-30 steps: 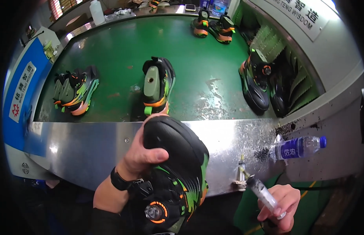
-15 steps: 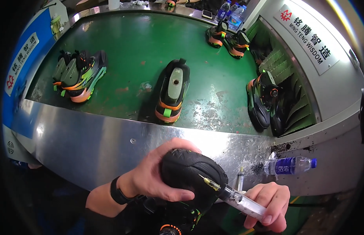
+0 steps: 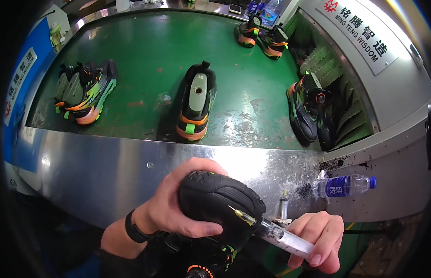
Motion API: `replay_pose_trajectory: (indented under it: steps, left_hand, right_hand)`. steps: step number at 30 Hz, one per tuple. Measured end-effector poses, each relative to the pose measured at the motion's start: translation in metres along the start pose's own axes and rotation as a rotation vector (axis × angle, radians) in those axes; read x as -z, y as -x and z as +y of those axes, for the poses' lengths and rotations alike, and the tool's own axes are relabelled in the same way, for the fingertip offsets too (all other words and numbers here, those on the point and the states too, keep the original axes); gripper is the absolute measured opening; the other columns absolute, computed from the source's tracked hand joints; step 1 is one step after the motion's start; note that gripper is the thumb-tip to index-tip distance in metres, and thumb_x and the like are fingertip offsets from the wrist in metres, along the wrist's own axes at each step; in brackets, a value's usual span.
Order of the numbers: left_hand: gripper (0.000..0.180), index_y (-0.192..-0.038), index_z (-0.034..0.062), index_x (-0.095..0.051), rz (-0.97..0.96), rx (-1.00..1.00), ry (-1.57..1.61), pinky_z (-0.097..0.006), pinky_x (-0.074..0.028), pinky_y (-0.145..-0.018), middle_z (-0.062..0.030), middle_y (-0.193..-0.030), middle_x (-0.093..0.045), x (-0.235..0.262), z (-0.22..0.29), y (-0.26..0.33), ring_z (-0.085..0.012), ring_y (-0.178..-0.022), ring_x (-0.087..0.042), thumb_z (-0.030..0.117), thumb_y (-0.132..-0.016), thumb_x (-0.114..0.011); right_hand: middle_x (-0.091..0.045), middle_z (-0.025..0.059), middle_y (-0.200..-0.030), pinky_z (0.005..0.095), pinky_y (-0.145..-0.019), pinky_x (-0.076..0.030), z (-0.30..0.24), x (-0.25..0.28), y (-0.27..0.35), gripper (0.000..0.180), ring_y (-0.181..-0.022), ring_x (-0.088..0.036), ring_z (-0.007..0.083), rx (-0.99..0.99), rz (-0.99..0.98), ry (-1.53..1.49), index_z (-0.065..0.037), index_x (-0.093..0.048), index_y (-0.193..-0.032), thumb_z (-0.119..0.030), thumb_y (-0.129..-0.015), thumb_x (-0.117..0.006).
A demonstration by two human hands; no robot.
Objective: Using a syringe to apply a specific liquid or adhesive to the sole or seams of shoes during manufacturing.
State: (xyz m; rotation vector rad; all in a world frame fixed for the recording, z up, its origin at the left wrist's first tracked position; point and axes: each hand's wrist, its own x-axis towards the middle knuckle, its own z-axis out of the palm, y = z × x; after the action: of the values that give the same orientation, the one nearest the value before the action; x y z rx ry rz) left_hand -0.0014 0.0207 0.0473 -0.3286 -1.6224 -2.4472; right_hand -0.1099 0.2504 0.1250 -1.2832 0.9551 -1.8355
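Black shoe [image 3: 220, 197] | left hand [image 3: 171, 204] clamped round its toe | right hand [image 3: 319, 238] gripping syringe [image 3: 276, 235] at shoe's four o'clock

Shoe [image 3: 217, 192]: black, toe gripped in left hand [image 3: 165, 204]. Syringe [image 3: 272, 232]: clear barrel, slanting up-left from right hand [image 3: 318, 237].

Left hand [image 3: 170, 206] around a black shoe [image 3: 215, 197], syringe [image 3: 284, 239] (yellow-hubbed needle [image 3: 244, 216] over the shoe) in right hand [image 3: 318, 238].

Head cam (L of two, fisheye) faces down & fwd, hands [image 3: 166, 207] close, green surface [image 3: 146, 60] farther off.
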Motion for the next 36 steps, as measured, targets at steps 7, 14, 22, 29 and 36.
replay_pose_trajectory:
  steps: [7,14,22,29,36]
  left_hand:
    - [0.076,-0.12,0.0028,-0.04,-0.047,-0.029,-0.069,-0.041,-0.048,-0.09,-0.0217,-0.109,-0.059,-0.001,0.003,0.001,-0.0286,-0.106,-0.059,0.006,-0.058,-0.084]
    - [0.076,-0.12,0.0026,-0.04,-0.01,-0.012,-0.013,-0.04,-0.049,-0.089,-0.0217,-0.11,-0.059,-0.002,0.003,0.003,-0.0283,-0.105,-0.06,0.006,-0.058,-0.084]
    - [0.076,-0.119,0.002,-0.041,0.072,0.038,-0.018,-0.038,-0.049,-0.088,-0.0187,-0.109,-0.059,-0.002,0.003,0.004,-0.0258,-0.102,-0.06,0.012,-0.057,-0.085]
    - [0.08,-0.116,0.0012,-0.042,0.245,0.121,0.043,-0.035,-0.05,-0.086,-0.0158,-0.106,-0.06,-0.008,0.003,0.0,-0.0225,-0.097,-0.061,0.02,-0.053,-0.087]
    - [0.078,-0.121,0.0001,-0.043,0.269,0.11,0.062,-0.03,-0.044,-0.089,-0.0077,-0.107,-0.056,0.002,-0.001,0.0,-0.0157,-0.099,-0.055,0.015,-0.056,-0.084]
  right_hand:
    - [-0.067,0.018,-0.077,0.0351,-0.056,-0.048,0.004,0.0,-0.004,0.024,-0.055,-0.059,0.0247,-0.051,-0.013,0.002,-0.004,-0.066,-0.093,-0.027,-0.088,-0.065]
    - [-0.067,0.0183,-0.075,0.0365,-0.058,-0.05,0.001,-0.002,-0.003,0.02,-0.054,-0.057,0.025,-0.046,0.039,0.043,-0.004,-0.068,-0.089,-0.024,-0.087,-0.066]
    - [-0.067,0.0174,-0.074,0.0329,-0.053,-0.047,0.0,0.003,0.003,0.021,-0.052,-0.056,0.0227,-0.042,0.033,0.084,-0.004,-0.068,-0.089,-0.024,-0.085,-0.069]
    - [-0.068,0.0169,-0.077,0.0298,-0.048,-0.045,-0.003,0.006,0.019,0.026,-0.053,-0.057,0.0215,-0.059,0.06,0.113,-0.004,-0.069,-0.088,-0.029,-0.083,-0.071]
    - [-0.067,0.0167,-0.075,0.0296,-0.048,-0.046,0.006,0.01,0.033,0.027,-0.054,-0.058,0.0216,-0.071,0.087,0.113,-0.002,-0.07,-0.088,-0.029,-0.082,-0.072]
